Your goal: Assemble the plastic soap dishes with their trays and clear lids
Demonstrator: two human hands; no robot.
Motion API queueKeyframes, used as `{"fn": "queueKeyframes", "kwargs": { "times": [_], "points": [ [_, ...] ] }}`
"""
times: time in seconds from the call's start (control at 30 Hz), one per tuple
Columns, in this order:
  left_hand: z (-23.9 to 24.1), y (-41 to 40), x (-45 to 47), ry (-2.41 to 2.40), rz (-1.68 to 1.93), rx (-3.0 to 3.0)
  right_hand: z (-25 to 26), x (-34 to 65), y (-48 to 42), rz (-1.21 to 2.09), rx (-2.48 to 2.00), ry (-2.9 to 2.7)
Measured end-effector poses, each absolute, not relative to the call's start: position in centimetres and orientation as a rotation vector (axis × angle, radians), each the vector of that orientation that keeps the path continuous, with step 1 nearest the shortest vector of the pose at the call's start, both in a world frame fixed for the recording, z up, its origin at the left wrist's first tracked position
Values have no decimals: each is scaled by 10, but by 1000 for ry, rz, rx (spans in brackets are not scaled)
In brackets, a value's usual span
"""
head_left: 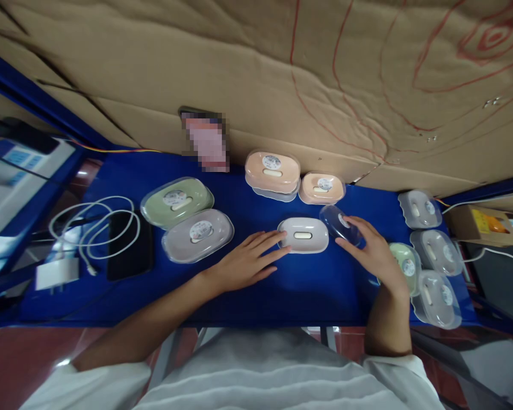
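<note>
In the head view, a pale lilac soap dish (315, 244) without a cover lies before me, a small cream oblong piece (302, 235) at its centre. My left hand (250, 259) reaches in with fingers stretched out, their tips at the dish's left edge. To the right of the dish, my right hand (370, 247) pinches a clear plastic lid (337, 223) that bears a round white label. The lid is tilted and apart from the dish. Just left of my left hand sits a covered lilac soap dish (205, 242), beside a covered green one (171, 208).
Covered peach dishes (260, 176) (314, 195) stand at the back against a cardboard wall (248, 74). More covered dishes (442, 250) line the right edge of the blue table (316, 290). At left lie a black phone (130, 250), a white cable (106, 213) and a charger (57, 273).
</note>
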State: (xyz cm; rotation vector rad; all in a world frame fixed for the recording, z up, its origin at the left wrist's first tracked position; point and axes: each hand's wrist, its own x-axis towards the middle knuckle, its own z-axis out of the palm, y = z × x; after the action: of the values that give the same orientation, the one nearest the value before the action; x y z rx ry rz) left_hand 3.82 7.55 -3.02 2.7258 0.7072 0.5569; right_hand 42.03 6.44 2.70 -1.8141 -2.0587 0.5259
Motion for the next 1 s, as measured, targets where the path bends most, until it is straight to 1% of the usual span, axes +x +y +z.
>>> {"fn": "queueKeyframes", "kwargs": {
  "times": [0.2,0.33,0.5,0.8,1.0],
  "points": [
    [-31,78,38,828,887,2685,13,367,61,534,-1347,-2355],
    [-29,79,38,830,922,2696,-1,339,60,479,-1196,-2499],
    [-25,78,37,942,946,2703,-10,330,62,317,-1106,-2588],
    [-26,78,36,1001,942,2695,-6,333,68,307,-1127,-2586],
    [-28,74,37,997,952,2659,-4,365,70,396,-1368,-2374]
  ]
}}
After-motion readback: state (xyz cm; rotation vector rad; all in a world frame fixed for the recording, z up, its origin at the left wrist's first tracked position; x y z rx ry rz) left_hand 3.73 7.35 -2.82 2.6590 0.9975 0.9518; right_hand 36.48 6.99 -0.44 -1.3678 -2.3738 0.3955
